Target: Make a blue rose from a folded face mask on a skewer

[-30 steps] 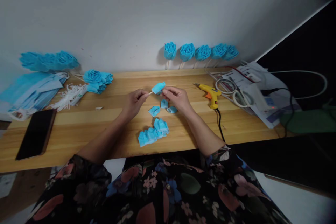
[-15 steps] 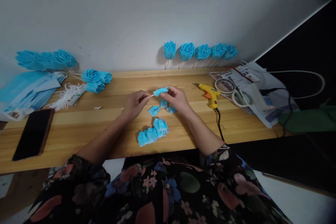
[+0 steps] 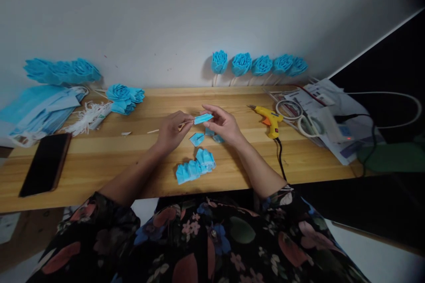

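In the head view my left hand (image 3: 173,131) is closed around a thin wooden stick (image 3: 153,131), which sticks out to the left behind the hand. A rolled strip of blue mask fabric (image 3: 203,118) sits at the stick's right end. My right hand (image 3: 223,124) is around this roll with fingers stretched out above it; the thumb is at its lower edge. Just below lie a few small cut blue pieces (image 3: 197,139), partly hidden by the right hand. Nearer my body is a row of folded, overlapping blue petals (image 3: 195,166).
A yellow glue gun (image 3: 271,120) lies at right, near scissors (image 3: 311,126) and a power strip (image 3: 337,126) on papers. Blue flowers (image 3: 241,64) lean on the wall. At left are masks (image 3: 46,108), white ear loops (image 3: 85,117), finished flowers (image 3: 121,97) and a phone (image 3: 45,164).
The fingers of my right hand have lifted and spread away from the blue roll, which was pinched between them. The stick now shows left of my left hand. The view has shifted slightly.
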`<act>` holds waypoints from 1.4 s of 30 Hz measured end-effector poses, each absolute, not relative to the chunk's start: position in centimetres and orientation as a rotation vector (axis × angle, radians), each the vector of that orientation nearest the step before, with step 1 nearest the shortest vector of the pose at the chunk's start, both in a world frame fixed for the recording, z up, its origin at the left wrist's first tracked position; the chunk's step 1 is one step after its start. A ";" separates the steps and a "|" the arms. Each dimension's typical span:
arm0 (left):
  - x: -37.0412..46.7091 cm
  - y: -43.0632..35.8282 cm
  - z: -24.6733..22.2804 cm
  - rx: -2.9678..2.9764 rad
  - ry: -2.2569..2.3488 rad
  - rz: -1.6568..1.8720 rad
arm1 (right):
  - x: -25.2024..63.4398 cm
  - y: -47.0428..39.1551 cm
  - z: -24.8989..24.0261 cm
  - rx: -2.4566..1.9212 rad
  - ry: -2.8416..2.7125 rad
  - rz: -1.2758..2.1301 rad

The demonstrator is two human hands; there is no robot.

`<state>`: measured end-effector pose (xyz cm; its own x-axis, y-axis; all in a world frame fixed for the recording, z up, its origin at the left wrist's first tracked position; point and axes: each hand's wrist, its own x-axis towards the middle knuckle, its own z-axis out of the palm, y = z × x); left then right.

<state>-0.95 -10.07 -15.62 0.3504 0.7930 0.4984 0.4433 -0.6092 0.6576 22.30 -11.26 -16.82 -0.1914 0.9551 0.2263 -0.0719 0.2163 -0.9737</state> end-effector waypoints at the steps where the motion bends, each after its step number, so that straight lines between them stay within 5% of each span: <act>1: -1.0 -10.0 -15.7 2.250 1.066 1.169 | 22.3 -11.2 -16.8 -0.907 -1.437 1.189; 19: -0.8 -10.5 -16.5 2.403 1.021 1.119 | 22.1 -12.1 -16.1 -1.033 -1.517 0.936; 42: -1.5 -9.7 -16.2 2.204 1.006 1.000 | 21.9 -11.8 -15.9 -1.097 -1.404 1.009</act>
<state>-1.47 -9.67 -16.16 0.4530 0.7926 0.4081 0.4129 -0.5923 0.6919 21.92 -11.76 -15.85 -0.0404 0.9738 0.2240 0.0978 0.2269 -0.9690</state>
